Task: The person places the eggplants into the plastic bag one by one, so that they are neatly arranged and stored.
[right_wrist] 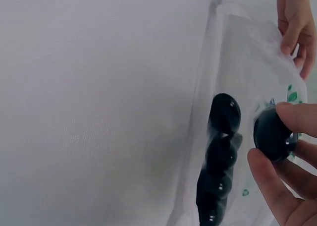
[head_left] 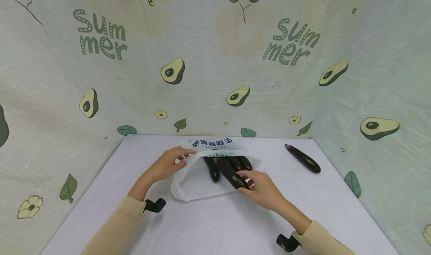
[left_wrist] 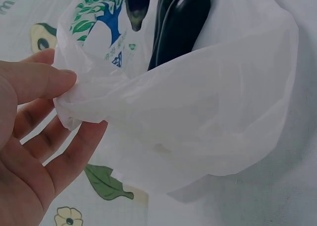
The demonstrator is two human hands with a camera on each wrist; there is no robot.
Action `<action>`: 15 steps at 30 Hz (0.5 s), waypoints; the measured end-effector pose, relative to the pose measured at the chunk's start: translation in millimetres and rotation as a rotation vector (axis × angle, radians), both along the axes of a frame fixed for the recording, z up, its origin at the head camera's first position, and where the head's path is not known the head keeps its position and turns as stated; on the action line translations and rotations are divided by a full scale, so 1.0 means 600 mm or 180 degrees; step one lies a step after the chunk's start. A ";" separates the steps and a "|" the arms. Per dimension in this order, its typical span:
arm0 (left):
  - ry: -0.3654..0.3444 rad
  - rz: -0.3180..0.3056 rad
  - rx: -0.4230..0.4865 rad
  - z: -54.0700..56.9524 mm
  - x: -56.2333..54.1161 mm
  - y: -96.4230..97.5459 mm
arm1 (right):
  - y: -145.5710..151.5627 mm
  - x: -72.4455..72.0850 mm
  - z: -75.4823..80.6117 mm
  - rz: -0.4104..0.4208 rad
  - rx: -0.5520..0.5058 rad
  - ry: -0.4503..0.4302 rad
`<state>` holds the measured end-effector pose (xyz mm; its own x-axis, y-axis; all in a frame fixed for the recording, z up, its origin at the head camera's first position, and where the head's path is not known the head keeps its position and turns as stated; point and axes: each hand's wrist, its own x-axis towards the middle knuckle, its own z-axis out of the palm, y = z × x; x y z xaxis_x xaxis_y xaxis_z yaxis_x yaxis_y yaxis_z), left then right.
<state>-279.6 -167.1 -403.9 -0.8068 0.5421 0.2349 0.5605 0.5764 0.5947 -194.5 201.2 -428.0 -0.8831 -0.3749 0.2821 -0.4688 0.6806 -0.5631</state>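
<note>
A white plastic bag (head_left: 219, 144) with blue and green print lies on the table, its mouth facing me. My left hand (head_left: 168, 163) pinches the left side of the bag's rim between thumb and fingers, holding the mouth open. My right hand (head_left: 260, 189) grips a dark purple eggplant (head_left: 230, 174) by its rounded end. This eggplant slants into the mouth, stem end first, above the others. Inside the bag, several eggplants (right_wrist: 220, 159) lie side by side; their far ends are hidden by the upper layer.
One more eggplant (head_left: 303, 158) lies on the white table (head_left: 202, 229) at the back right, outside the bag. A patterned cloth (head_left: 208, 60) stands as walls behind and on both sides of the table.
</note>
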 end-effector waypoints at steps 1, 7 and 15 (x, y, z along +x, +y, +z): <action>-0.0003 0.0000 0.0004 0.000 0.000 -0.001 | -0.006 -0.002 -0.001 -0.0015 -0.0006 -0.0005; -0.0013 0.0011 -0.0020 -0.001 0.000 -0.003 | -0.041 -0.012 -0.011 -0.0134 -0.0020 0.0023; -0.0022 0.0018 -0.0013 0.001 0.001 -0.002 | -0.081 -0.029 -0.019 -0.0265 0.0060 0.0107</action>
